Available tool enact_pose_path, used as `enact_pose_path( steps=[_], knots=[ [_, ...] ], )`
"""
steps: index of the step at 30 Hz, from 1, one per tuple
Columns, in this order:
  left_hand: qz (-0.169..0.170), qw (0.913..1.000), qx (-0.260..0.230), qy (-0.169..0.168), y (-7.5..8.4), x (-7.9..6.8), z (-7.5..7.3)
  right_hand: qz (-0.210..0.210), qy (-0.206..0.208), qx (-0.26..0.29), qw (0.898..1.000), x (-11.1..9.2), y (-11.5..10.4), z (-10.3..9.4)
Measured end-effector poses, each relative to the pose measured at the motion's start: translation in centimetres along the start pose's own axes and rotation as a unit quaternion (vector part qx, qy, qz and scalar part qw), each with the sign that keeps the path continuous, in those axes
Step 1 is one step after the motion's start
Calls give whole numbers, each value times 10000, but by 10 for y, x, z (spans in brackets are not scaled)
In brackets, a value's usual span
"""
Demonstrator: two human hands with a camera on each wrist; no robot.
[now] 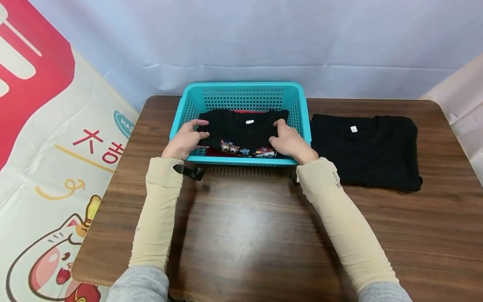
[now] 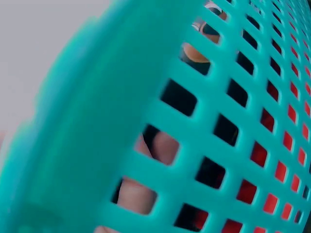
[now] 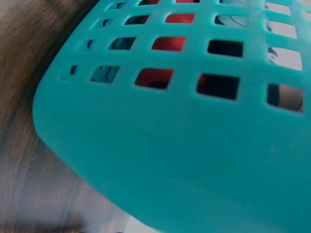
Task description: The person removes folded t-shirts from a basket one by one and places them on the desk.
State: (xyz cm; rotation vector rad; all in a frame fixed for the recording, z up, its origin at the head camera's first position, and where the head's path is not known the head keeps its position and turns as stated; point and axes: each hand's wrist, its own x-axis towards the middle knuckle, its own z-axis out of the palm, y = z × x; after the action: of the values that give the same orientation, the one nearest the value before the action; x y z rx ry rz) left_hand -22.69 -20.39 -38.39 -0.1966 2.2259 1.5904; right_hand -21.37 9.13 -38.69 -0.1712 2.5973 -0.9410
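Note:
A folded black T-shirt (image 1: 235,126) with a white neck label and cartoon print lies inside a turquoise plastic basket (image 1: 243,86). My left hand (image 1: 186,138) reaches over the front-left rim and holds the shirt's left side, thumb and index finger showing on the cloth. On the opposite side, my right hand (image 1: 288,140) grips the shirt's right side; its lower fingers are hidden. Through the mesh in the left wrist view, fingertips (image 2: 136,195) show behind the basket wall. Red cloth (image 1: 215,152) peeks out beneath the black shirt.
A second folded black shirt (image 1: 370,155) lies on the wooden table (image 1: 241,235), right of the basket. White sheeting (image 1: 241,42) hangs behind the table, and a printed banner (image 1: 45,167) hangs at the left.

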Motion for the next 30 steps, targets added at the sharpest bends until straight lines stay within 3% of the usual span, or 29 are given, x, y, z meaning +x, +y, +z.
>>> enact_pose_path(
  steps=[5, 10, 13, 18, 25, 28, 30],
  knots=[
    [-45, 9973, -725, -103, 2, 1, 0, -42, 97, 87, 9999, 0, 0, -1],
    [-87, 9963, -841, -140, 4, 0, -1, -9, 137, 201, 9997, -1, -1, -3],
    [-96, 9959, -890, -164, 4, 0, -2, 87, 213, 578, 9981, -1, -2, -5],
    [-104, 9946, -1017, -161, 4, 0, -2, 448, 269, 1386, 9890, 0, -3, -8],
    [-116, 9945, -1029, -152, 2, -1, -2, 638, -175, 2303, 9709, -1, -1, -6],
    [-90, 9949, -986, -203, 2, -1, -2, 648, -272, 2592, 9633, 0, -2, -6],
    [-71, 9948, -983, -249, 2, -1, -2, 636, -299, 2530, 9649, 0, -2, -5]
  ],
)
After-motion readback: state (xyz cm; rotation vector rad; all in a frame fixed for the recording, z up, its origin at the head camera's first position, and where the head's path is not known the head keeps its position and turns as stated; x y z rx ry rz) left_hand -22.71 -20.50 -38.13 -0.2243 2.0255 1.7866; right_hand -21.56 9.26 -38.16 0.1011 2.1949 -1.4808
